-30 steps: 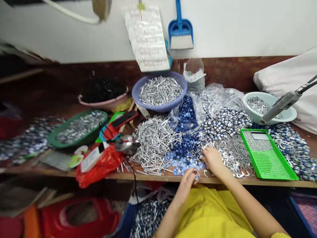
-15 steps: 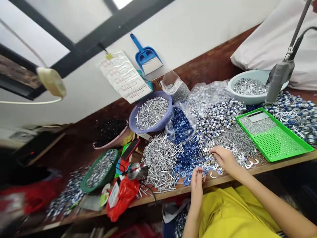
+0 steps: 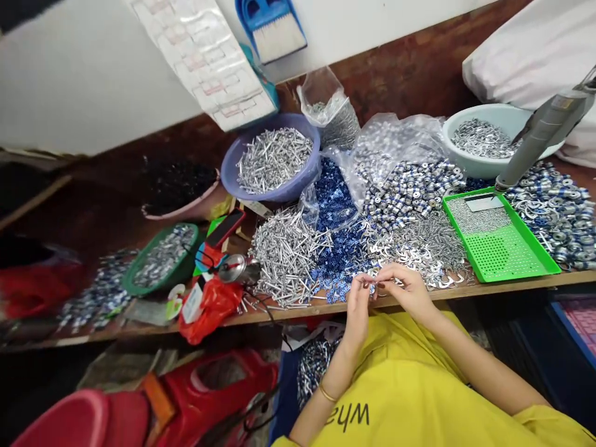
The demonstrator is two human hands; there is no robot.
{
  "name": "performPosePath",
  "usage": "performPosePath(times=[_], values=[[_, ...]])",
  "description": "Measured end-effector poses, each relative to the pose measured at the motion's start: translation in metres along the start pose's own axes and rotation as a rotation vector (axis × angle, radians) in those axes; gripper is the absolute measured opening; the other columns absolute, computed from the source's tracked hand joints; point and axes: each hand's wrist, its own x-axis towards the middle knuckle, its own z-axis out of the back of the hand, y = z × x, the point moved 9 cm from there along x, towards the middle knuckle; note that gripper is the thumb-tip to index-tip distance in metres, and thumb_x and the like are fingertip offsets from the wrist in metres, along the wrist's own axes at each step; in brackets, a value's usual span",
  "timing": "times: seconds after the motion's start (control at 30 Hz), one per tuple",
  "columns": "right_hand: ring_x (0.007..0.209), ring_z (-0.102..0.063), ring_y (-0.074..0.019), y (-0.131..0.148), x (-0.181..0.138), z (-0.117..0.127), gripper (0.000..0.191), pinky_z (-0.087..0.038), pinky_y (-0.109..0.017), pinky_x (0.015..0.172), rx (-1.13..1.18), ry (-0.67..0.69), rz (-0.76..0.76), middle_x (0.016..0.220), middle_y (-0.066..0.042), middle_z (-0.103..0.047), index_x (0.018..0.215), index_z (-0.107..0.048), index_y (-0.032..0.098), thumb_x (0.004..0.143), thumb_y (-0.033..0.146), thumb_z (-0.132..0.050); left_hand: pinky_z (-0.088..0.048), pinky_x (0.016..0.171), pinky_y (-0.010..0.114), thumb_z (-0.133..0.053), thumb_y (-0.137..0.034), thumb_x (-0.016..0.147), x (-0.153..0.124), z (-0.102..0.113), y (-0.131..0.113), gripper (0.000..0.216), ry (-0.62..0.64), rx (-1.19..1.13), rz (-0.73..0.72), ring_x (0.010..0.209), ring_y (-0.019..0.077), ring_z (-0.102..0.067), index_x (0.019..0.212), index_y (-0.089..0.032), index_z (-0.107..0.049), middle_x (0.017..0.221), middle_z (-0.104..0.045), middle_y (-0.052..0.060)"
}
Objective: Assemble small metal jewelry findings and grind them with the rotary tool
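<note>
Above the bench's front edge, my left hand (image 3: 358, 310) and my right hand (image 3: 408, 292) meet fingertip to fingertip. Both have their fingers pinched together, and whatever is between them is too small to make out. Just beyond them lie small blue metal pieces (image 3: 339, 251) and loose silvery C-shaped clips (image 3: 412, 254). A heap of silvery pins (image 3: 284, 257) is to the left. Behind the clips are piled short blue-and-silver cylinders (image 3: 400, 192).
A green perforated tray (image 3: 512, 257) sits at the right under a grey electric screwdriver (image 3: 535, 139). A purple basin (image 3: 228, 171) of pins and a pale basin (image 3: 454, 133) stand behind. Leftward are a red plastic bag (image 3: 216, 307), a can (image 3: 233, 269) and a green basket (image 3: 130, 282).
The right hand has come back from the clips to meet the left hand. The view has tilted downward, showing more of the yellow shirt and the floor area.
</note>
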Motion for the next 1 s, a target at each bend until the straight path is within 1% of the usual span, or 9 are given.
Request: performPosePath(times=[0.13, 0.23, 0.33, 0.43, 0.6, 0.7, 0.8, 0.9, 1.0], values=[[0.084, -0.065, -0.0181, -0.007, -0.006, -0.009, 0.01, -0.052, -0.034, 0.08, -0.003, 0.0, -0.028, 0.085, -0.004, -0.07, 0.087, -0.074, 0.022, 0.089, 0.024, -0.065, -0.043, 0.075, 0.024, -0.056, -0.042, 0.093, -0.005, 0.0, 0.011, 0.022, 0.007, -0.307, 0.017, 0.078, 0.0131, -0.046, 0.096, -0.021, -0.057, 0.089, -0.05, 0.001], [0.08, -0.065, -0.0174, -0.023, -0.014, -0.018, 0.009, -0.054, -0.033, 0.076, 0.087, 0.008, -0.135, 0.086, -0.004, -0.069, 0.089, -0.072, 0.023, 0.088, 0.029, -0.066, -0.043, 0.074, 0.024, -0.064, -0.04, 0.089, -0.008, -0.004, 0.022, 0.021, 0.038, -0.586, 0.073, 0.077, 0.0124, -0.047, 0.092, -0.019, -0.061, 0.089, -0.052, 0.001], [0.076, -0.064, -0.0159, -0.037, -0.022, -0.018, 0.012, -0.054, -0.031, 0.071, 0.117, -0.079, -0.211, 0.088, -0.002, -0.067, 0.097, -0.069, 0.025, 0.087, 0.029, -0.067, -0.045, 0.074, 0.025, -0.068, -0.036, 0.088, -0.011, -0.013, 0.034, 0.02, 0.103, -0.84, 0.179, 0.075, 0.0114, -0.048, 0.095, -0.017, -0.066, 0.091, -0.056, 0.003], [0.086, -0.064, -0.0175, -0.032, -0.027, -0.013, 0.009, -0.054, -0.033, 0.079, 0.0, -0.138, -0.099, 0.09, -0.003, -0.068, 0.095, -0.07, 0.025, 0.086, 0.024, -0.067, -0.046, 0.074, 0.025, -0.07, -0.031, 0.087, -0.012, -0.018, 0.042, 0.018, 0.141, -0.985, 0.252, 0.076, 0.0109, -0.05, 0.098, -0.016, -0.069, 0.093, -0.059, 0.004], [0.092, -0.066, -0.0177, -0.03, -0.019, -0.011, 0.014, -0.053, -0.035, 0.083, -0.099, 0.034, -0.05, 0.096, -0.004, -0.07, 0.099, -0.071, 0.026, 0.088, 0.02, -0.066, -0.045, 0.073, 0.024, -0.076, -0.027, 0.082, -0.009, -0.019, 0.05, 0.018, 0.145, -1.066, 0.246, 0.079, 0.0112, -0.052, 0.096, -0.015, -0.071, 0.093, -0.06, 0.003], [0.094, -0.065, -0.0183, -0.03, -0.001, -0.008, 0.019, -0.053, -0.035, 0.083, -0.307, 0.22, -0.033, 0.101, -0.005, -0.07, 0.108, -0.07, 0.026, 0.093, 0.022, -0.059, -0.043, 0.071, 0.023, -0.076, -0.028, 0.081, -0.006, -0.015, 0.051, 0.018, 0.103, -1.059, 0.222, 0.077, 0.0108, -0.051, 0.092, -0.015, -0.071, 0.09, -0.059, 0.003], [0.101, -0.061, -0.0215, -0.027, 0.029, 0.005, 0.026, -0.05, -0.038, 0.087, -0.707, 0.252, 0.117, 0.108, -0.008, -0.067, 0.112, -0.069, 0.024, 0.097, 0.019, -0.049, -0.042, 0.071, 0.023, -0.076, -0.03, 0.081, -0.003, -0.008, 0.047, 0.019, 0.063, -0.987, 0.188, 0.076, 0.011, -0.049, 0.091, -0.016, -0.071, 0.088, -0.057, 0.002], [0.104, -0.053, -0.0252, -0.039, 0.053, 0.003, 0.038, -0.045, -0.039, 0.086, -1.126, 0.376, 0.244, 0.115, -0.011, -0.064, 0.118, -0.067, 0.021, 0.094, 0.007, -0.042, -0.04, 0.072, 0.025, -0.075, -0.033, 0.081, -0.002, -0.005, 0.04, 0.021, 0.06, -0.874, 0.165, 0.075, 0.0115, -0.048, 0.093, -0.016, -0.069, 0.088, -0.056, 0.002], [0.099, -0.048, -0.0263, -0.055, 0.066, -0.004, 0.04, -0.041, -0.037, 0.081, -1.371, 0.513, 0.319, 0.115, -0.011, -0.063, 0.116, -0.066, 0.019, 0.089, 0.002, -0.043, -0.04, 0.073, 0.028, -0.072, -0.038, 0.082, -0.001, 0.001, 0.037, 0.025, 0.042, -0.732, 0.145, 0.074, 0.0126, -0.048, 0.094, -0.016, -0.068, 0.086, -0.056, 0.002]])
